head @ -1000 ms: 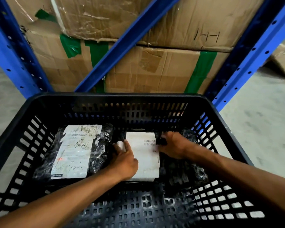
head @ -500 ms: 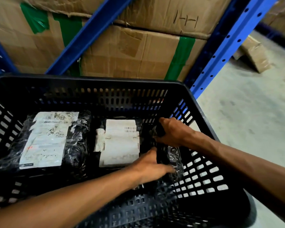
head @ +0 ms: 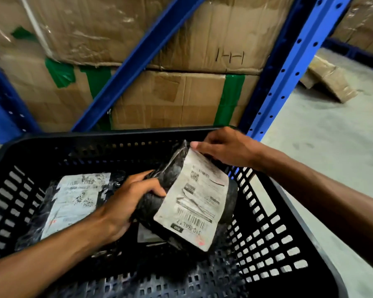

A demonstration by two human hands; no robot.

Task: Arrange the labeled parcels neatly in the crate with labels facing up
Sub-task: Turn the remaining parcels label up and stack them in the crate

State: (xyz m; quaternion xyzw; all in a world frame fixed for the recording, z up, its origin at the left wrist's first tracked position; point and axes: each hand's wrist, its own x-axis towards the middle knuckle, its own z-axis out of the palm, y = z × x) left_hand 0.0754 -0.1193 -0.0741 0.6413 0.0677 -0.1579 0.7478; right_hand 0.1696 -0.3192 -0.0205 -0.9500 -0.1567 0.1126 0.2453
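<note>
A black slotted plastic crate [head: 265, 244] fills the lower view. Both hands hold a black plastic parcel [head: 190, 203] tilted above the crate's middle, its white label facing me. My left hand [head: 127, 201] grips the parcel's left side. My right hand [head: 226, 149] pinches its top corner near the crate's far rim. A second black parcel [head: 73, 201] lies flat at the left of the crate floor, label up. Under the lifted parcel, part of another white label [head: 148, 235] shows on the crate floor.
A blue metal rack [head: 282, 78] with a diagonal brace stands just behind the crate, loaded with large cardboard boxes [head: 170, 97] taped in green. Grey concrete floor lies to the right, with a flattened carton [head: 329, 80] on it.
Both hands took hold of a black parcel at the crate's right side and lifted it, turning its label toward me. It now covers most of the middle parcel. The camera tilted up.
</note>
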